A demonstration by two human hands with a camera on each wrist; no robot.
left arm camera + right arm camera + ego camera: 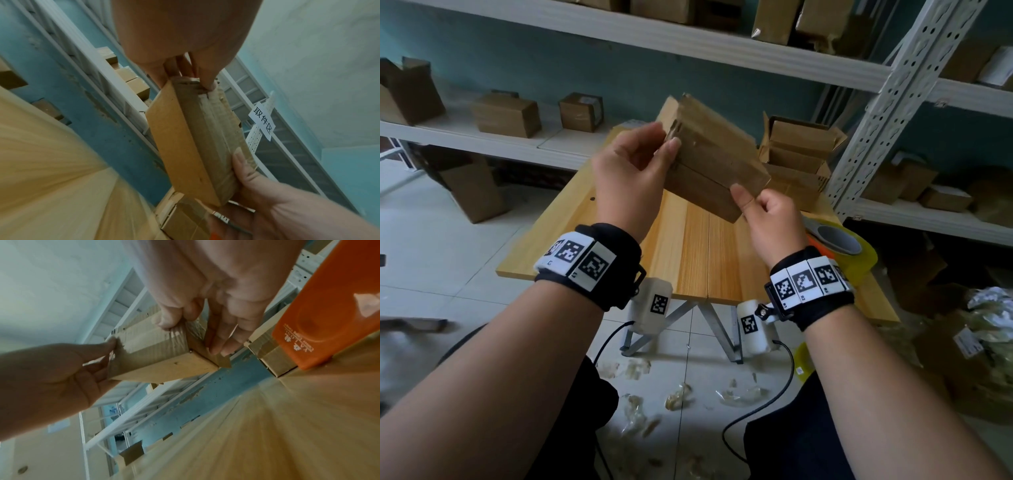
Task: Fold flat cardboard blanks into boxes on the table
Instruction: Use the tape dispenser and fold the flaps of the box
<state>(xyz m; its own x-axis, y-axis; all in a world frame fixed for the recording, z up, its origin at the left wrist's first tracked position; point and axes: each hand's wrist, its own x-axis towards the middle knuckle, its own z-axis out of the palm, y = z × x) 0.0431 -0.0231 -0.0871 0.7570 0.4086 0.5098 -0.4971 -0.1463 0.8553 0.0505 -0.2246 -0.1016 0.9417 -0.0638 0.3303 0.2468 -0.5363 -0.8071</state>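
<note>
The box [714, 161] is a folded brown carton with clear tape along its seam, held tilted in the air above the far half of the tabletop [698, 253], touching nothing but the hands. The left hand [630, 178] pinches its far upper end, thumb on the taped face and the other fingers curled behind it. The right hand [770, 219] pinches the near lower corner, thumb on top and fingers pressed together underneath, as the right wrist view shows. Behind the box, at the tabletop's far right corner, sits a stack of cartons [796, 161], the top one with its flaps open. A tape dispenser [842, 245] with an orange body lies at the right edge, beside the right wrist. Shelves [722, 44] with more boxes stand beyond.
</note>
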